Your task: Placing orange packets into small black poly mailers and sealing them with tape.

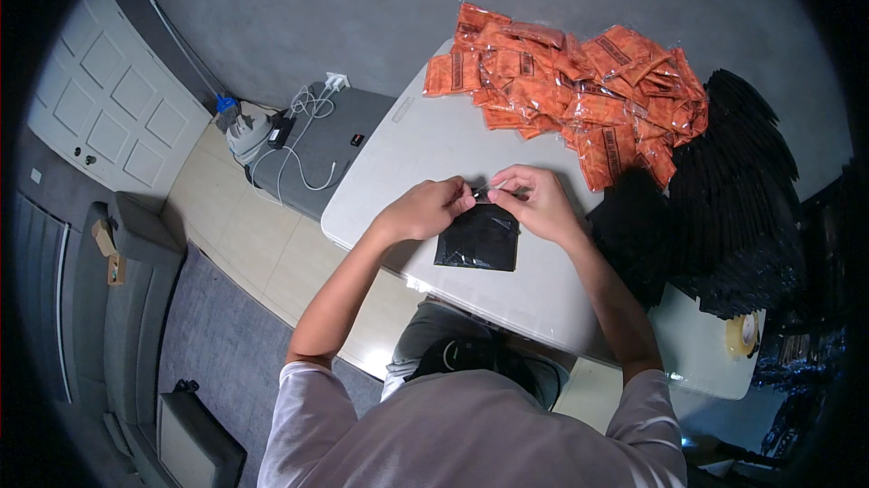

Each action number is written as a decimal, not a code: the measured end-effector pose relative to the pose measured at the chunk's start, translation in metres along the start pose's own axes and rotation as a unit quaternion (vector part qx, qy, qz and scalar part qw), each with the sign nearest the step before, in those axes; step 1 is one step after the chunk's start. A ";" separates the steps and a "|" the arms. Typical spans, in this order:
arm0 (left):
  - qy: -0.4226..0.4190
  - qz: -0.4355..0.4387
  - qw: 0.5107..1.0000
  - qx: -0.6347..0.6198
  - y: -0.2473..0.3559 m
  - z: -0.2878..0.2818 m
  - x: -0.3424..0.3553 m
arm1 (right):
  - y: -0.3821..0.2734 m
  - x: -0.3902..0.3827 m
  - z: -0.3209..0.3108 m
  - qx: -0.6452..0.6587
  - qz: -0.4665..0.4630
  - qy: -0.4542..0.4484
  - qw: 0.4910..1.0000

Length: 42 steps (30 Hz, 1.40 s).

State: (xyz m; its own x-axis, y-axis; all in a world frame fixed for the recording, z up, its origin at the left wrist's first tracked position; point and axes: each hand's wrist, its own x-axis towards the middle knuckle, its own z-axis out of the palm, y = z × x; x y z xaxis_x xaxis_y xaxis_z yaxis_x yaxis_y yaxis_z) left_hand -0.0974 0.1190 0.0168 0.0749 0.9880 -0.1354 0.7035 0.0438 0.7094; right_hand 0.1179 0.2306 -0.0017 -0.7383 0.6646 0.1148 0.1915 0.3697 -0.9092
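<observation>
Grey wall [389,17] backs the station, a white table [376,185] set before it. Orange packets [534,81] in clear film lie heaped along the far side; black packets [733,171] are massed to the right, with a roll of tape [742,334] near the table's right end. Progress, as judged: one black packet [477,244] is in hand, lying flat, its body squared but work at its upper edge apparently unfinished. Whether either pile is finished or waiting cannot be told. Position: the packet lies at the near side of the table, between the hands and just below the fingertips. Left hand [424,209] and right hand [540,205] are both narrowed to a pinch at that upper edge, fingertips nearly meeting (the small detail between them is too fine to identify).
</observation>
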 end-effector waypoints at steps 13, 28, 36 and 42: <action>0.011 0.145 0.978 -0.153 -0.013 0.009 0.006 | 0.006 0.005 -0.007 0.268 0.086 -0.101 0.954; -0.035 0.063 0.989 -0.128 -0.016 0.009 0.006 | -0.001 0.000 0.006 0.046 -0.003 -0.008 0.999; -0.065 -0.008 0.997 -0.040 0.003 0.003 -0.004 | -0.028 -0.009 -0.004 -0.232 -0.188 0.111 0.948; 0.058 0.016 0.998 0.025 -0.001 0.022 -0.015 | -0.045 -0.008 -0.022 -0.148 -0.162 0.112 0.969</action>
State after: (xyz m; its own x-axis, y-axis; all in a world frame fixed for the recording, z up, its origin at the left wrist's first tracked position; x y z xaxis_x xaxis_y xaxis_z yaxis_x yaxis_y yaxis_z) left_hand -0.0837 0.1007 0.0025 0.0167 0.9994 -0.0298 0.7361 0.0079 0.6769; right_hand 0.1298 0.2228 0.0474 -0.6376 0.5949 0.4893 0.1755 0.7307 -0.6597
